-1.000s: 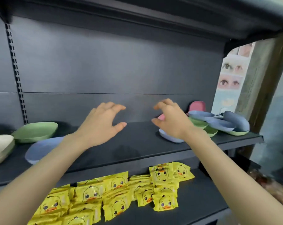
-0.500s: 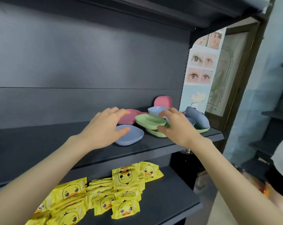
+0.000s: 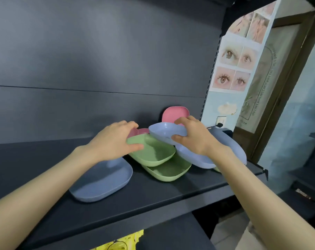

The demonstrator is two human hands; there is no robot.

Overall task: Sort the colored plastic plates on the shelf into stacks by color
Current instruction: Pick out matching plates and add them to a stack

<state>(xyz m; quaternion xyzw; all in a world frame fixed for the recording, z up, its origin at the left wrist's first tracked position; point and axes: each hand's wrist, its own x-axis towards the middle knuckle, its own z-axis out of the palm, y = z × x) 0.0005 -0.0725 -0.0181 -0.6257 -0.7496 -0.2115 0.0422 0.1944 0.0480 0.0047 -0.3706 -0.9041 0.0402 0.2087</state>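
Shelf [image 3: 171, 199] runs under the left grip [image 3: 113, 141], where a lone blue plate [image 3: 102, 181] lies. That grip pinches the rim of the upper green plate [image 3: 153, 150]; the right grip [image 3: 194, 138] clasps a raised blue plate [image 3: 164, 132], pink plate [image 3: 174, 114] just behind.

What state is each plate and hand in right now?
left hand: grips the rim of the upper green plate
right hand: grips the top blue plate
upper green plate: tilted, overlapping the lower green plate
lower green plate: flat on the shelf
front blue plate: flat on the shelf, unstacked
rightmost blue plate: tilted, behind the right forearm
back pink plate: upright against the back wall
low pink plate: mostly hidden
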